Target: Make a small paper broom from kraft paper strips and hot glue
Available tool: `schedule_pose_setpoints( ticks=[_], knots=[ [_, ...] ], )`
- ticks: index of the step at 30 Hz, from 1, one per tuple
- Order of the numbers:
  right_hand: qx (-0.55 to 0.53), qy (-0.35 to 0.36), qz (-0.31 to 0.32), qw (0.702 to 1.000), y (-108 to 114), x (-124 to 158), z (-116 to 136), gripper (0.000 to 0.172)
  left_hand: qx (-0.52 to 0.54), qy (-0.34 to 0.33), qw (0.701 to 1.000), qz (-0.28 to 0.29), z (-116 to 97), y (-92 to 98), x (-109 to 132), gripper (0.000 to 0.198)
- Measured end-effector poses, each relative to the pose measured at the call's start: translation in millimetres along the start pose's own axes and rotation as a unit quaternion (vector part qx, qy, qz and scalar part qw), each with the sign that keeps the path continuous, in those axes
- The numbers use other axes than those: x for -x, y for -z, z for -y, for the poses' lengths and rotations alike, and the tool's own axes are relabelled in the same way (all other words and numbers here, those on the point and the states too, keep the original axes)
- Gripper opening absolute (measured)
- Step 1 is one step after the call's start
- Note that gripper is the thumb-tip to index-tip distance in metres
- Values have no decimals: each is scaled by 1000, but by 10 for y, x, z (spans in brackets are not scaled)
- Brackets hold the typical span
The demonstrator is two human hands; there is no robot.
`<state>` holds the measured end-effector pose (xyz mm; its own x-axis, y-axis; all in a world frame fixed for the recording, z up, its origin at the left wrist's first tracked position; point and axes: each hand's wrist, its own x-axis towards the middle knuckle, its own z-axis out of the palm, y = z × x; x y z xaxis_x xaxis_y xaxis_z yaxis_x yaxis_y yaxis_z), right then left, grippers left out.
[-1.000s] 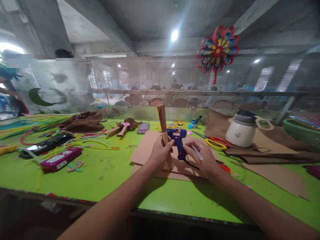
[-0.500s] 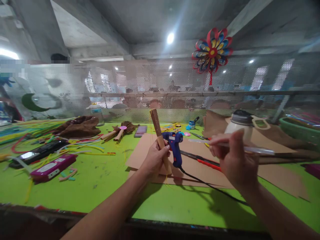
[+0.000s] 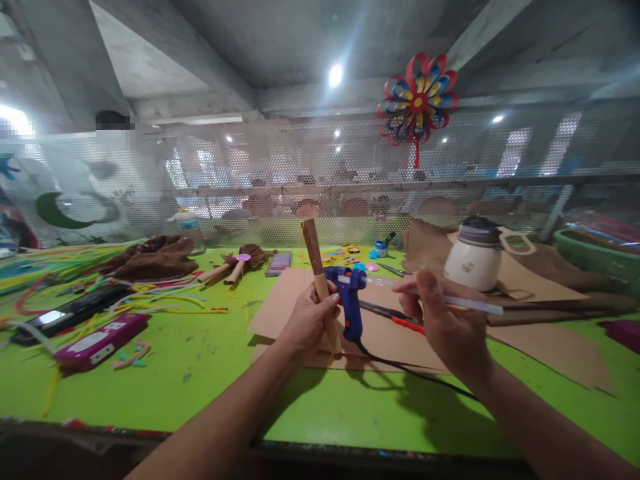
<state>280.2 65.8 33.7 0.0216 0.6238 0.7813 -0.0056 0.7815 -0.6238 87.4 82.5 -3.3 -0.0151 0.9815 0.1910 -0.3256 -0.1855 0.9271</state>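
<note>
My left hand (image 3: 307,319) is wrapped round a rolled brown paper stick (image 3: 315,257) held upright over a sheet of brown cardboard (image 3: 285,300). A blue glue gun (image 3: 349,295) stands just right of the stick, its black cord (image 3: 410,370) trailing across the green table (image 3: 200,360). My right hand (image 3: 443,320) pinches a long clear glue stick (image 3: 470,303) held level, one end pointing at the back of the gun.
Scissors with red and yellow handles (image 3: 400,319) lie behind my right hand. A white jug (image 3: 473,255) stands at the right on brown paper. Coloured strips (image 3: 75,273), a pink case (image 3: 95,337), a phone (image 3: 50,317) and small paper brooms (image 3: 235,261) lie at the left. A perforated screen runs along the back.
My right hand lifted the glue stick off the cardboard, swung it up to the right, and now has brought it back level toward the gun. My left hand kept its hold on the stick.
</note>
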Motion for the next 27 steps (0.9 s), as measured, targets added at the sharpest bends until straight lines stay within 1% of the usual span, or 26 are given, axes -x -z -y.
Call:
schedule_pose_setpoints(
  ticks=[3,6,8,11,13,16,20,24,27],
  knots=[
    [7,-14,4,1000,0,-11,-7,31,-23,-22,999,-7,-2,11,-8,26],
    [32,-34,23,999,-20,-20,15,20,-52,-57,997,-26,-7,16,-12,22],
    [36,-33,39,998,-35,-12,33,14,-59,-74,995,-38,-13,11,-8,19],
    [34,-21,64,997,-35,20,26,19,-49,-84,994,-52,-19,-1,2,17],
    [68,-7,68,995,-20,46,-6,22,-39,-87,994,-57,-18,-2,5,17],
    [110,15,62,992,-4,74,-54,21,-31,-92,994,-59,-8,9,5,16],
    [92,19,50,994,-24,71,-41,18,-30,-96,994,-52,9,19,7,17],
    [94,47,12,994,-38,40,-17,10,-29,-88,995,-40,-7,-9,29,17],
    [120,73,-11,990,-24,31,-50,10,-29,-79,996,-23,-37,-47,59,17]
  ],
)
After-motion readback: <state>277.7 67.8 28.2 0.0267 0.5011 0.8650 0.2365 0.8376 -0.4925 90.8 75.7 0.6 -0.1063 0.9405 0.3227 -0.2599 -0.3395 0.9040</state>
